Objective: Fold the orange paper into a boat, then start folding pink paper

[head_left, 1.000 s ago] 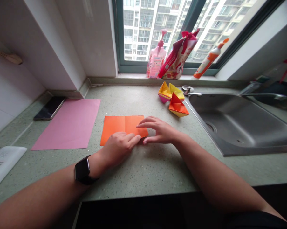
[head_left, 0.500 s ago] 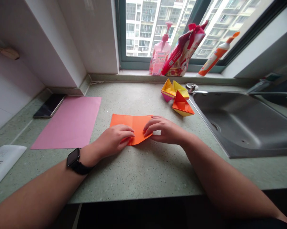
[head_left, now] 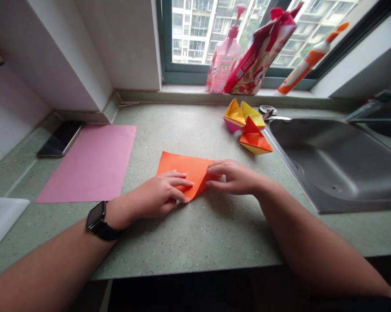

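A sheet of orange paper lies on the countertop in front of me, its right side lifted and bending over. My left hand rests on the paper's lower left part, fingers stretched out flat and thumb near the bottom edge. On the other side, my right hand pinches the raised right edge between thumb and fingers. Part of the paper is hidden beneath both hands. Beyond my right hand sit a red-orange folded paper boat, a yellow and pink one and a yellow one.
A pink paper sheet lies at left, with a phone by its far corner. A white object is at the left edge. To the right is a metal sink. A pump bottle, a red bag and an orange-white bottle line the windowsill.
The right side of the orange paper has come up and bends inward with my right hand. The sheet has turned slightly, and my left fingers have spread flatter on it. The view has shifted a little.
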